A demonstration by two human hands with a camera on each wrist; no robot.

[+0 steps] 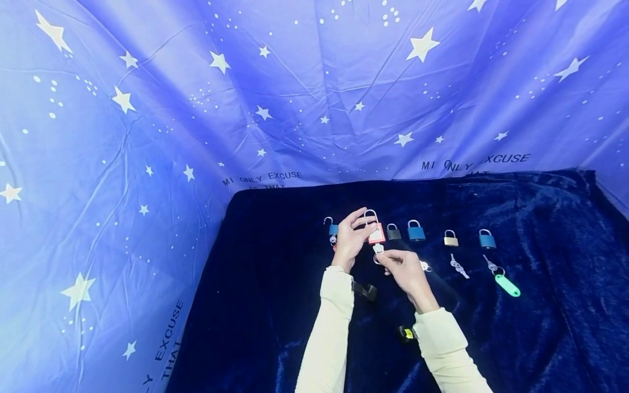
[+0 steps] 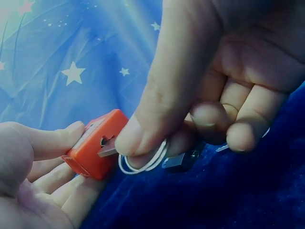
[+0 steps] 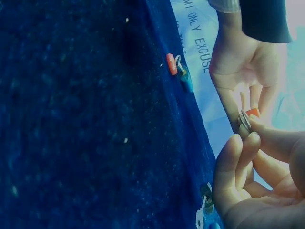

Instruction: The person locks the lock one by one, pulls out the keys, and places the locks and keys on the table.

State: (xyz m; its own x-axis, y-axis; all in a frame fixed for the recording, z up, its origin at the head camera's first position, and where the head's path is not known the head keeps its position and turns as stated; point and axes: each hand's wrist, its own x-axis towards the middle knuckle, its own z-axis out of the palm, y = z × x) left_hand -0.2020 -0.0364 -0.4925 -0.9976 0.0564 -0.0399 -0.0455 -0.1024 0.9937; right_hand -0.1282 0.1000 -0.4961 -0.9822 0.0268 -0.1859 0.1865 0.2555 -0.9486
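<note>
Above the cloth, my left hand (image 1: 346,240) holds a red padlock (image 1: 375,234) between thumb and fingers, its silver shackle upward. My right hand (image 1: 405,267) pinches a key (image 1: 378,248) between thumb and forefinger just below the padlock. In the left wrist view, the key's blade (image 2: 108,149) is right at the keyhole in the padlock's underside. A split ring (image 2: 143,164) hangs from the key by the right fingertips. The right wrist view shows little of the padlock (image 3: 252,113), mostly hidden behind fingers.
An unlatched blue padlock (image 1: 333,229) with a key lies left of the hands on dark blue velvet (image 1: 270,273). Rightward lie a dark padlock (image 1: 394,233), a blue one (image 1: 416,232), a brass one (image 1: 450,241) and another blue one (image 1: 487,239). Loose keys (image 1: 459,266) and a green tag (image 1: 507,285) lie nearer.
</note>
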